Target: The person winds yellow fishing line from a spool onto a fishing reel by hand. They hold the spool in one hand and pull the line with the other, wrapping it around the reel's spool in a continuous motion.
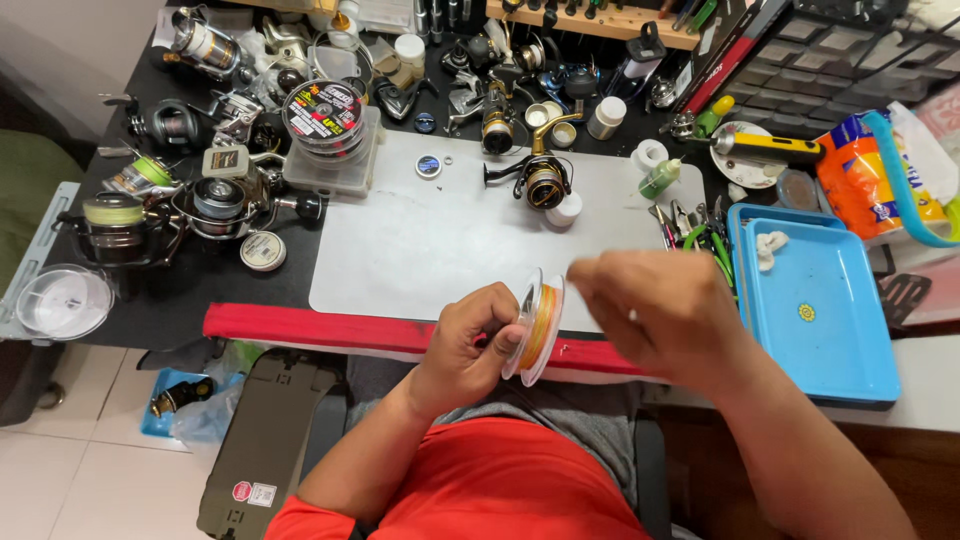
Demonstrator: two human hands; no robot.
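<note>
Surface [250, 290] lay dark and crowded, with a pale grey mat [420, 250] at its middle and a red padded edge [300, 325] along the near side. Right of the mat sat a blue tray [840, 350], holding only a small white lump [768, 248] at its far left corner and a tiny yellow disc [806, 312] near its middle. On the far left stood a clear box [330, 170] with a line spool stacked on top, among several fishing reels [215, 205]; one more gold and black reel [540, 180] rested on the far part of the mat. Near the red edge, above the lap, the left hand [465, 345] held a clear spool [535, 325] of orange and yellow line, its grip closed round the left flange, thumb on the rim. The spool stood on edge, its axle running left to right between the hands. The right hand [655, 310] hovered just right of the spool, blurred, fingers bunched as if pinching; whether it held line, I could not tell
</note>
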